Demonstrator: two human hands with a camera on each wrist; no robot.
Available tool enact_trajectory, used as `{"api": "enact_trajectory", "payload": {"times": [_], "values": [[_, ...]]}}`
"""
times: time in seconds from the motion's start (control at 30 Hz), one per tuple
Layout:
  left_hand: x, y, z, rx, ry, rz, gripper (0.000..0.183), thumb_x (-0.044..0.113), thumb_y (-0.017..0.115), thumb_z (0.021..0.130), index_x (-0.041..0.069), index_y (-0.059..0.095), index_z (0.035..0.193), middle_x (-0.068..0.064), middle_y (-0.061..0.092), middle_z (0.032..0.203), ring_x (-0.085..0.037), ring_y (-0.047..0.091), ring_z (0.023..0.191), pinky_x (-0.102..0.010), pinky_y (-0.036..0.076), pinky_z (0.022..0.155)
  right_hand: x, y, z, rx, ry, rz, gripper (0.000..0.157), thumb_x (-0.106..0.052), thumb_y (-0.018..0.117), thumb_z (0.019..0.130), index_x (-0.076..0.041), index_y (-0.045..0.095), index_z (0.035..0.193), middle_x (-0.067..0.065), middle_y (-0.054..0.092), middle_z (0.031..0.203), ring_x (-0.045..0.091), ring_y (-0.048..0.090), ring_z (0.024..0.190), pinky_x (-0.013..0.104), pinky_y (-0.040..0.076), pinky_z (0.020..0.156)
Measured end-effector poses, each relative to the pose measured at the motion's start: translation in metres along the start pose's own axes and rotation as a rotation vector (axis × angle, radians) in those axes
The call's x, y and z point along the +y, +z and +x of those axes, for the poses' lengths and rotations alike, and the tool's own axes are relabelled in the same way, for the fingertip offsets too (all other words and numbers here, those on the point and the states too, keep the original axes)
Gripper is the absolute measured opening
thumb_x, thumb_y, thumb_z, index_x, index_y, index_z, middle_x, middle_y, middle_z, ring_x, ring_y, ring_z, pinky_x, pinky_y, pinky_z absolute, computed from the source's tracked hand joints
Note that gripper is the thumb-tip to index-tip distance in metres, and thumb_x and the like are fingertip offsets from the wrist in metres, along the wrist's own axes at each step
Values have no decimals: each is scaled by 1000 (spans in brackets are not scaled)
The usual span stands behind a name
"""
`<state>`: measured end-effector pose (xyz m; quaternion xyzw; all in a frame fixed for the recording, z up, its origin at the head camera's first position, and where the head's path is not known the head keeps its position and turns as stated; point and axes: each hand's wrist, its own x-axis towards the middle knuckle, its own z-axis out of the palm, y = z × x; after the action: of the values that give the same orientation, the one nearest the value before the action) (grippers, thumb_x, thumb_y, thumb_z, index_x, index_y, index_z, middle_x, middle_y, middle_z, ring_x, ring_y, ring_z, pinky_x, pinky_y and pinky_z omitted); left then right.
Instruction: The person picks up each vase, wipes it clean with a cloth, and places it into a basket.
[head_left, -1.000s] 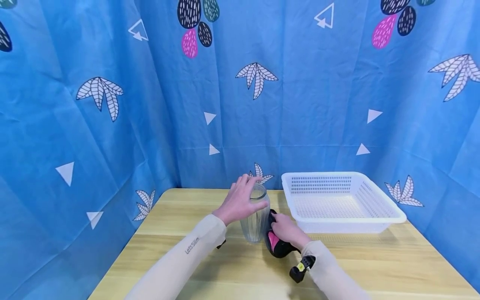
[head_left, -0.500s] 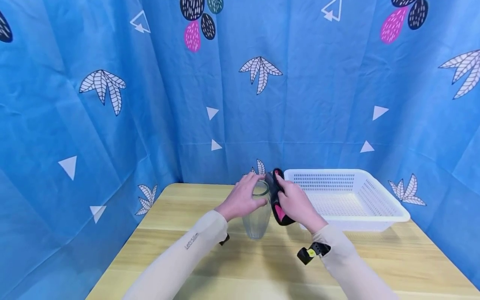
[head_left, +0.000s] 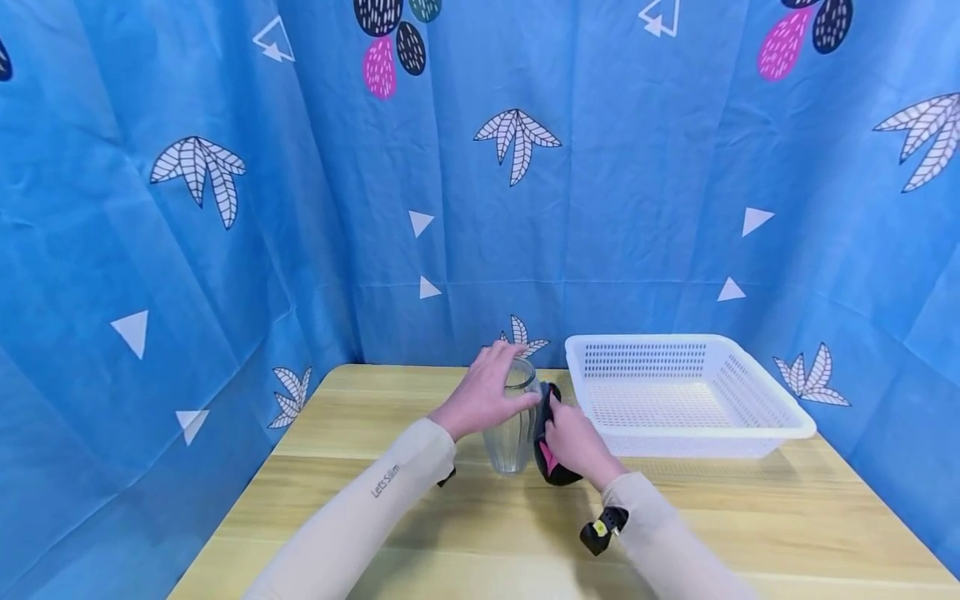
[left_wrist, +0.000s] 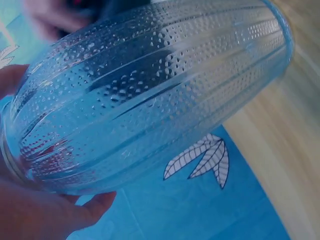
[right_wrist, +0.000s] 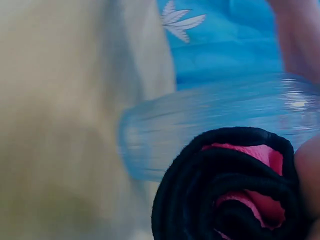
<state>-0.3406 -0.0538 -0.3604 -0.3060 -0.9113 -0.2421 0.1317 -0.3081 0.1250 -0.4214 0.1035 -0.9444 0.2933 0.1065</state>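
A clear ribbed glass vase point(head_left: 512, 442) with a dimpled surface stands on the table. My left hand point(head_left: 486, 396) grips it near the rim, thumb on the near side and fingers on the far side. In the left wrist view the vase point(left_wrist: 160, 95) fills the middle, its base toward the table. My right hand point(head_left: 576, 440) holds a rolled black cloth with pink lining point(head_left: 553, 471) against the vase's right side. The right wrist view shows the cloth roll's point(right_wrist: 195, 175) layered end, overlapping the vase point(right_wrist: 170, 125) behind it.
A white perforated plastic basket point(head_left: 690, 443) sits at the right rear of the wooden table point(head_left: 360, 417), close to the right hand. A blue patterned curtain point(head_left: 450, 208) hangs behind the table and at both sides. A black camera strap point(head_left: 611, 521) circles the right wrist.
My right hand raised the cloth along the vase to rim height half a second ago, and has since brought it back down. The left hand keeps its grip near the rim.
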Motion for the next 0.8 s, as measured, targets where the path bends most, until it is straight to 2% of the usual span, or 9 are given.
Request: {"api": "enact_trajectory", "payload": {"times": [0.1, 0.17, 0.3, 0.4, 0.5, 0.57, 0.63, 0.7, 0.8], "values": [[0, -2, -2, -24, -55, -5, 88, 56, 70, 86, 20, 32, 156, -3, 41, 128, -19, 44, 114, -38, 49, 89, 11, 21, -4, -52, -7, -44, 50, -6, 54, 94, 10, 49, 141, 28, 69, 107, 34, 70, 88, 50, 55, 76], [0, -2, -2, -31, -82, 17, 91, 60, 68, 84, 21, 30, 157, -2, 38, 119, -18, 41, 105, -34, 47, 79, 19, 33, -7, -71, -22, -69, 49, -6, 56, 93, 11, 52, 138, 28, 70, 105, 36, 71, 87, 50, 55, 75], [3, -2, -4, -31, -88, 98, 91, 64, 67, 83, 21, 33, 156, 0, 41, 115, -18, 40, 103, -33, 37, 79, 25, 40, -10, -81, -18, -3, 47, -5, 54, 93, 13, 53, 136, 31, 68, 113, 38, 70, 99, 51, 55, 84], [5, -4, -6, -33, -89, 135, 90, 64, 68, 83, 21, 36, 155, -2, 46, 122, -20, 44, 110, -36, 37, 86, 19, 28, -10, -65, -3, 62, 47, -4, 52, 93, 12, 53, 138, 32, 64, 124, 39, 67, 108, 52, 53, 91], [6, -8, -6, -43, -96, 115, 89, 61, 71, 84, 22, 36, 155, -5, 49, 132, -24, 47, 122, -44, 41, 97, 9, 10, -8, -45, 6, 98, 50, -4, 51, 94, 9, 50, 142, 32, 66, 117, 32, 69, 86, 46, 55, 78], [7, -10, -6, -57, -94, 73, 87, 55, 73, 86, 22, 35, 156, -8, 48, 138, -27, 46, 130, -50, 40, 105, 2, -5, -6, -29, 10, 111, 52, -5, 51, 95, 7, 47, 145, 30, 68, 109, 24, 64, 69, 40, 53, 67], [7, -13, -5, -74, -86, 16, 85, 48, 74, 88, 21, 33, 157, -9, 46, 141, -29, 44, 133, -53, 39, 109, -6, -20, -4, -5, 3, 124, 54, -5, 50, 95, 6, 44, 147, 30, 68, 108, 19, 56, 59, 35, 49, 60], [6, -14, -4, -93, -76, -36, 85, 41, 75, 88, 22, 31, 158, -8, 45, 141, -28, 43, 134, -52, 40, 109, -14, -35, -2, 24, -13, 125, 55, -6, 50, 95, 4, 43, 149, 31, 67, 113, 18, 55, 59, 34, 48, 60], [4, -15, -2, -112, -57, -75, 88, 35, 76, 86, 24, 29, 159, -6, 44, 142, -27, 41, 134, -52, 41, 107, -26, -54, -1, 82, -48, 129, 56, -7, 50, 95, -1, 42, 151, 29, 63, 127, 23, 62, 75, 39, 51, 72]]}}
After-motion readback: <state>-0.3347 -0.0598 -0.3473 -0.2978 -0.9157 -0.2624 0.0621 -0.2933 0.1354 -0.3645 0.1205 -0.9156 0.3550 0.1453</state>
